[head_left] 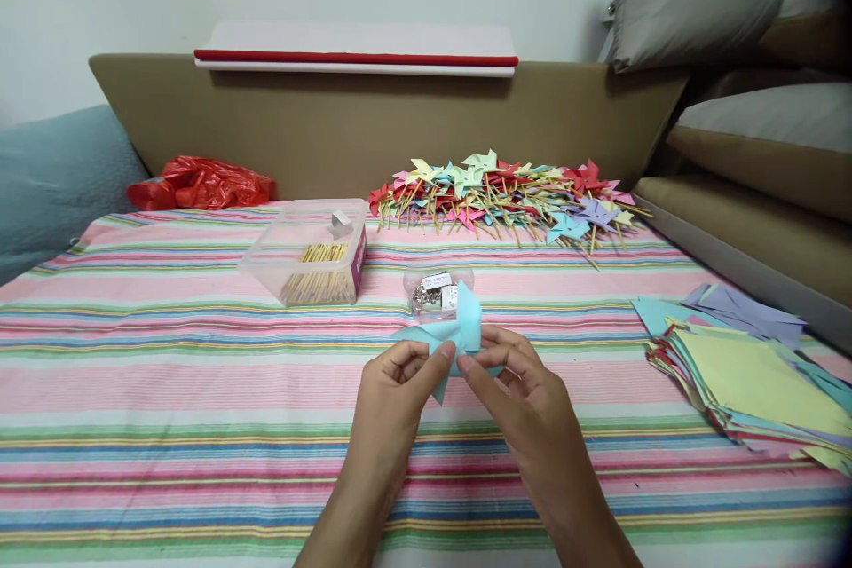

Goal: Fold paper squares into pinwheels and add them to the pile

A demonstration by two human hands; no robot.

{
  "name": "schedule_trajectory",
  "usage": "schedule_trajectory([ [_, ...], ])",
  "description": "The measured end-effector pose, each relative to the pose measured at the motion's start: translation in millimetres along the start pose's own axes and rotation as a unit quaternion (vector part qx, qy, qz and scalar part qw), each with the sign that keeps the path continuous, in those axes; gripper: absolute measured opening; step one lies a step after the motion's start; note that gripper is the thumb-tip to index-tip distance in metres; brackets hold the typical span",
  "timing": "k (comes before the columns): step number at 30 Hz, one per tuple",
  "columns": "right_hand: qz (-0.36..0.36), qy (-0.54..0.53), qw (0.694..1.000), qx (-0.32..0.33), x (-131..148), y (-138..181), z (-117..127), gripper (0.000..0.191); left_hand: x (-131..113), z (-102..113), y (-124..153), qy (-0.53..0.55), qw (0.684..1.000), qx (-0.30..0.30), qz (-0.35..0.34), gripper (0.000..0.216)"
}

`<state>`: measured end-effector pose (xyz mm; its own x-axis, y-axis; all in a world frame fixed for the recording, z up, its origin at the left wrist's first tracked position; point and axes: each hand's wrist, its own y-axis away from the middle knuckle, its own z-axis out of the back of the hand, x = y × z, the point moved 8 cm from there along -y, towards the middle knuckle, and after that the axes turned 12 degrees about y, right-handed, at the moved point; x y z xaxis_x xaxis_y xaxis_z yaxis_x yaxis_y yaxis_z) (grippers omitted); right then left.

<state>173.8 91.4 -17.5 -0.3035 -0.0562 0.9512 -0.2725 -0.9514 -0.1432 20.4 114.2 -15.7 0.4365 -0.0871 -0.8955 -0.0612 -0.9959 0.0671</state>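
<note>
Light-blue paper folded into a pinwheel (469,319) is held up between both hands, above the striped cloth. My left hand (406,377) pinches it near the centre with thumb and fingers. From the other side, my right hand (516,386) grips the same pinwheel, its thumb tip near the middle. One blade points up and another points down below the left thumb. Just behind the pinwheel is a small clear container (436,288) with small metallic pieces and white labels, partly covered by the paper.
A clear plastic box (299,235) of wooden sticks stands left of centre. Several finished pinwheels on sticks (506,195) lie heaped at the back. Stacked coloured paper sheets (752,373) are at right. A red plastic bag (206,184) lies at the back left; cushions (765,142) line the right side.
</note>
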Motion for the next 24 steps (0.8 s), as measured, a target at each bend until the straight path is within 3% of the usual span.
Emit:
schedule_trajectory([
  [13, 0.007, -0.015, 1.000, -0.025, 11, 7, -7, 0.023, 2, 2, 1, 0.024, 1.000, -0.009, 0.003, 0.027],
  [24, 0.010, 0.008, 1.000, -0.011, 9, 5, -4, 0.024, -1, 0, -2, 0.013, 1.000, 0.006, -0.002, 0.027],
])
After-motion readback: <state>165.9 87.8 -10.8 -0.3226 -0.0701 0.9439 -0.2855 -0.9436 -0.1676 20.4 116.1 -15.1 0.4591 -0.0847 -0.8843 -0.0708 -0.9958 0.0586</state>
